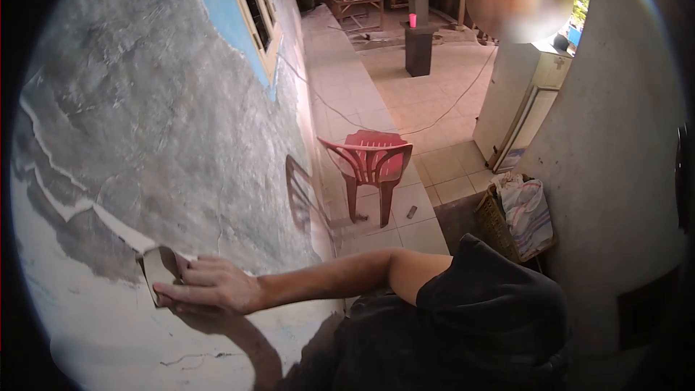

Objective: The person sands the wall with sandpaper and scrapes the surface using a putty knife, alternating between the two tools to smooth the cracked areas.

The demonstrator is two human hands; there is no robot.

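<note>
My right hand point(213, 287) reaches across to the wall at the left, with its fingers closed on a folded sheet point(161, 274) that looks like sandpaper. The sheet is pressed against the wall point(166, 116), at the border between rough grey plaster above and a whitish layer below. Jagged pale edges and thin cracks run through this surface. Below my hand, its dark shadow falls on the whitish part. My left hand is not in view.
A red plastic chair point(373, 163) stands on the tiled floor beside the wall. Right of it are a small block point(411, 211), a wicker basket point(499, 228) with cloth and a whitish cabinet point(517, 105). A cable point(347, 117) hangs across. Farther back stands a pillar point(418, 51).
</note>
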